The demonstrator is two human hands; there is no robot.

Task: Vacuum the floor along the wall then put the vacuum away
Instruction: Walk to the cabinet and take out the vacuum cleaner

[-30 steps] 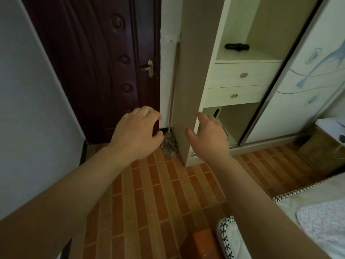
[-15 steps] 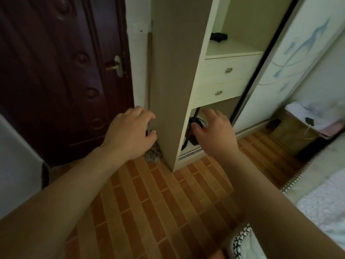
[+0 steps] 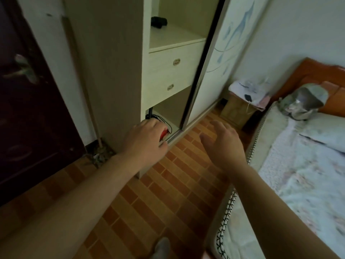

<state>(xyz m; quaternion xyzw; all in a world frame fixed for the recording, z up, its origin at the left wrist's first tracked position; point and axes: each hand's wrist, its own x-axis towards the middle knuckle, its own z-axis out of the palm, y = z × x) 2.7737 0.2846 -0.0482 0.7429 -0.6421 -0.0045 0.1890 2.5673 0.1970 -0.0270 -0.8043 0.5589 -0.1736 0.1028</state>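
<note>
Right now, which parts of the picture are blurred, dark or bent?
Head view: door handle smeared by motion blur; the dark door is underexposed, its panels barely readable; the wide lens tilts and bows the wardrobe edges; the bed side is brighter.

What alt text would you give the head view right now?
The left hand reaches into the bottom compartment of the wardrobe, over a red object with black cable; grip unclear. The right hand hovers open above the brick-patterned floor, beside a bed.

Dim, motion-blurred, wide-angle edge distortion
</note>
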